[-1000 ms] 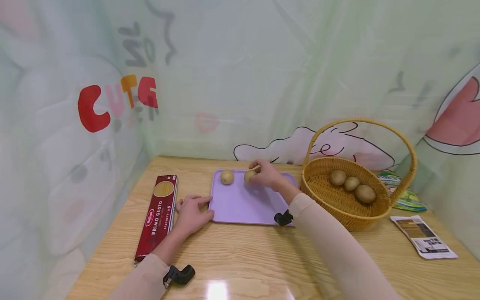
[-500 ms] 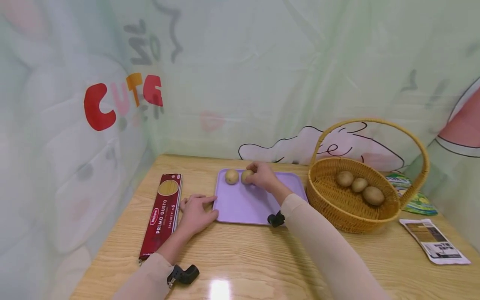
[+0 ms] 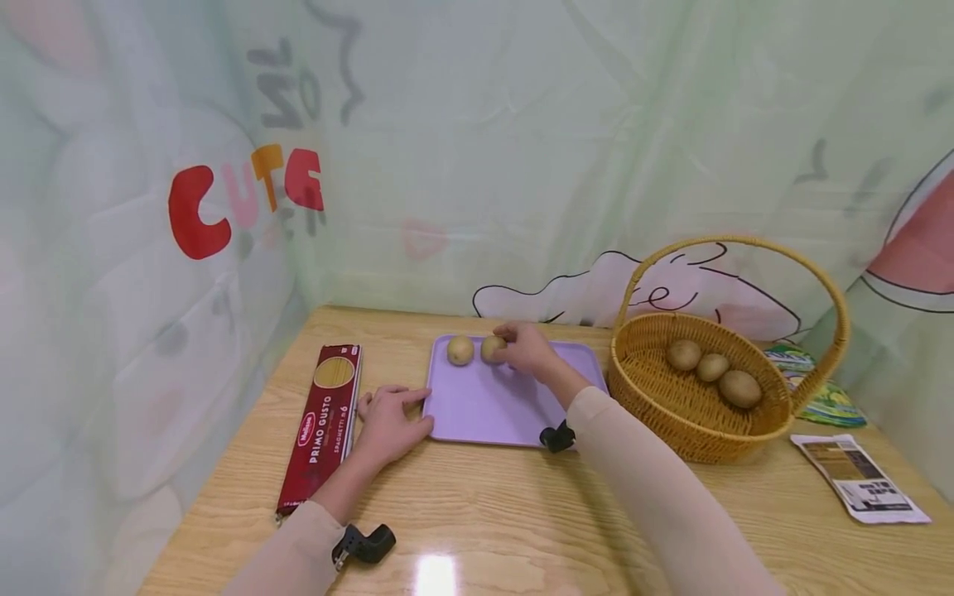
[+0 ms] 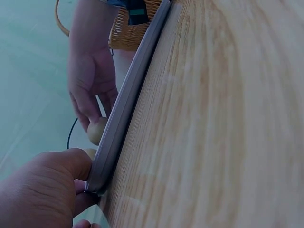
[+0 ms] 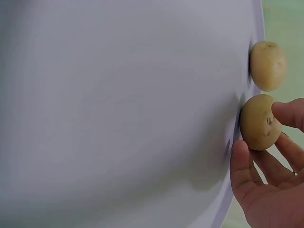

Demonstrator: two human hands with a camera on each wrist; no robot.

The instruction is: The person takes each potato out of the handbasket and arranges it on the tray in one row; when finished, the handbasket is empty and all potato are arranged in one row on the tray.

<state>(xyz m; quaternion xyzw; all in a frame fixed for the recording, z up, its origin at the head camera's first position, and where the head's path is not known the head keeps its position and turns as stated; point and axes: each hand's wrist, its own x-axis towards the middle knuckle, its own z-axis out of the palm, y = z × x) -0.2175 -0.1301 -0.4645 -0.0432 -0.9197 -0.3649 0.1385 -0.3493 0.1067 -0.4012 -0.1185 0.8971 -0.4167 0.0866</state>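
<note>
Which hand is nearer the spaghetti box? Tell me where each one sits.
Left. The left hand rests on the table just beside the spaghetti box, at the purple tray edge. The right hand is across the tray, touching a potato.

wooden table [image 3: 522,513] | on it: purple tray [image 3: 484,406], spaghetti box [image 3: 320,426] left, wicker basket [image 3: 671,414] right, printed packet [image 3: 860,488] far right, green packet [image 3: 827,406] behind basket, left hand [image 3: 387,422]

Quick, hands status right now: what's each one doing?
Left hand: open, resting against the purple tray edge.
Right hand: fingers pinching a potato on the tray.
</note>
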